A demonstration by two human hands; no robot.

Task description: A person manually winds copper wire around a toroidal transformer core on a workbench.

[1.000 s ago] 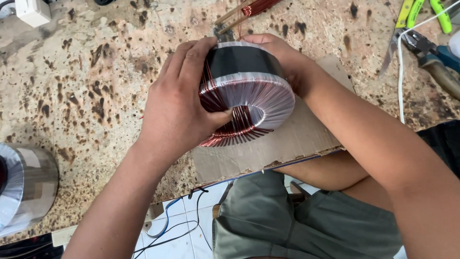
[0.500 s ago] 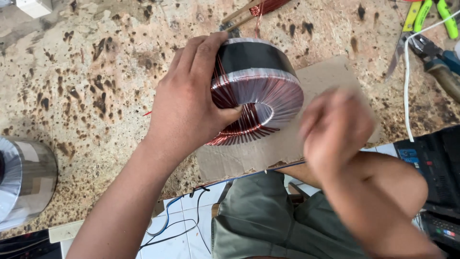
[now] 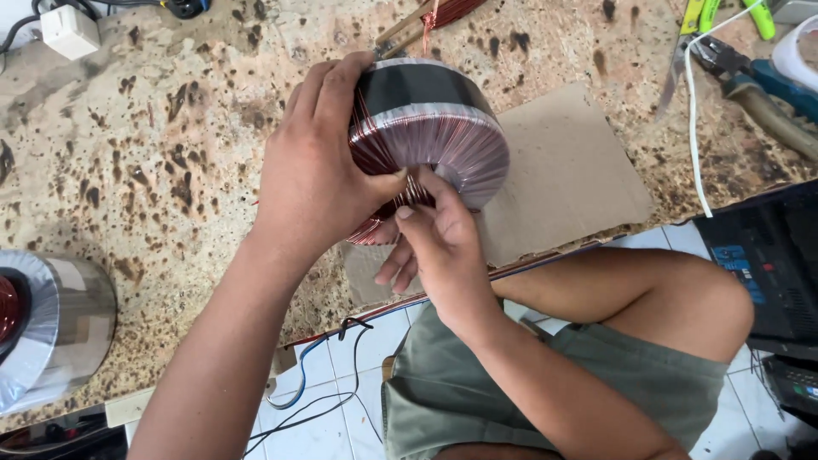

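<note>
A large ring-shaped coil (image 3: 430, 128) wound with red-copper wire, with a black band and silver tape round its outside, stands tilted on a piece of cardboard (image 3: 567, 175). My left hand (image 3: 319, 175) grips its left side, fingers over the top and thumb at the centre hole. My right hand (image 3: 430, 243) is at the lower front of the coil, fingertips pinching the copper wire at the hole. The lower part of the coil is hidden behind both hands.
A speckled stone bench (image 3: 128, 170) carries everything. A second taped coil (image 3: 51, 328) sits at the left edge. Pliers (image 3: 750, 72), green-handled tools and a white cord (image 3: 694, 145) lie at the top right. A wooden wire shuttle (image 3: 426, 17) lies behind the coil. A dark device (image 3: 767, 264) sits at right.
My right hand left the coil's right side, swung out toward me, and has come back to the front of the centre hole, pinching wire. The left hand kept its grip.
</note>
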